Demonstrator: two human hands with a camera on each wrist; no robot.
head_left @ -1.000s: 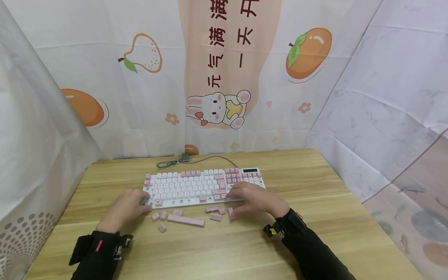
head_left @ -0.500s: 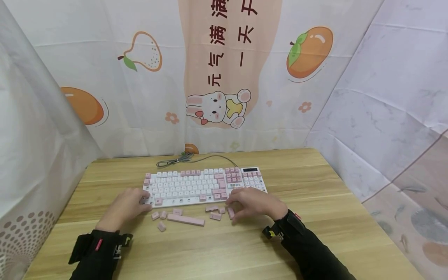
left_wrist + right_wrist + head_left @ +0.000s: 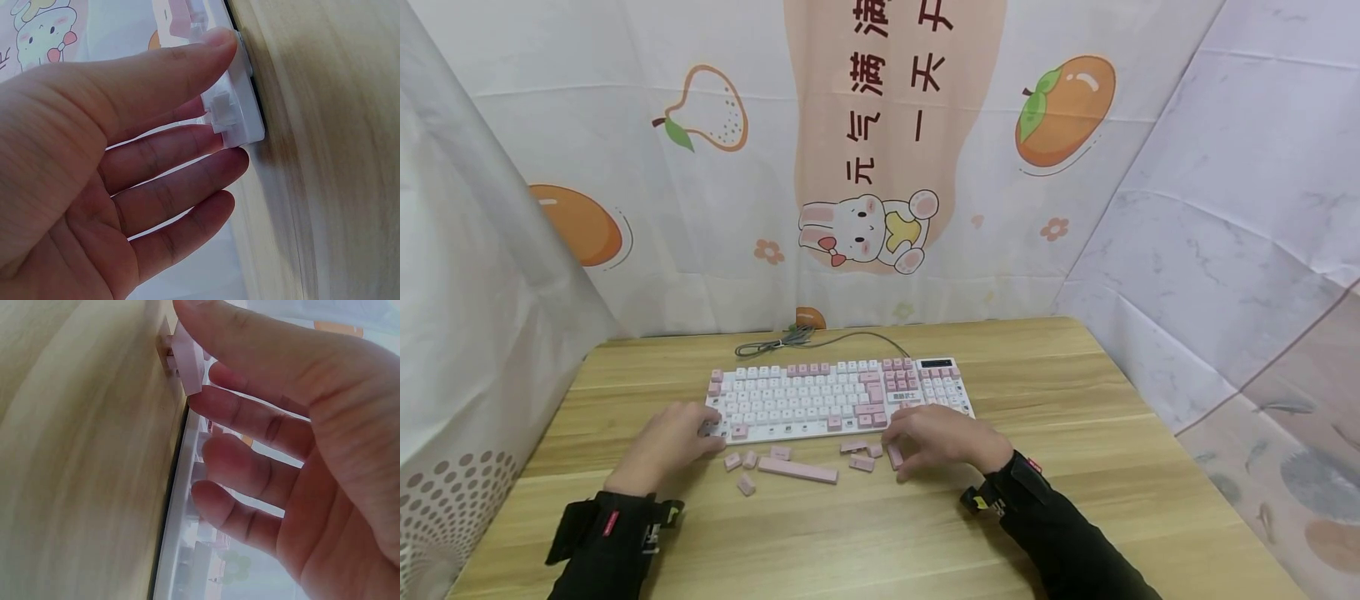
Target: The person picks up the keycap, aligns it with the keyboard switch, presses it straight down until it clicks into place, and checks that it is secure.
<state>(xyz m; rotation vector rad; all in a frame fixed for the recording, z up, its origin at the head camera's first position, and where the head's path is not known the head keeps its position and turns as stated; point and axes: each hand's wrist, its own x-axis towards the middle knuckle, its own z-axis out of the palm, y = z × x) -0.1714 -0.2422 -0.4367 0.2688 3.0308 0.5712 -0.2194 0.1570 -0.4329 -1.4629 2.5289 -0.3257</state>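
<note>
A white and pink keyboard lies on the wooden table, with bare switches showing along its front row and left side. My left hand holds its front left corner, thumb along the front edge and fingers at the side; a bare switch shows there in the left wrist view. Just in front of the keyboard, toward its right, my right hand pinches a longish pink keycap by its two ends. In the right wrist view that keycap sits between thumb and a fingertip, its underside toward the table.
A long pink spacebar lies in front of the keyboard. Several small pink keycaps lie around its left end, others between it and my right hand. A coiled grey cable rests behind. Printed curtains enclose the table.
My right hand has drawn back a little off the keyboard's right part, and its fingers have come down around the longish keycap. My left hand has stayed at the corner.
</note>
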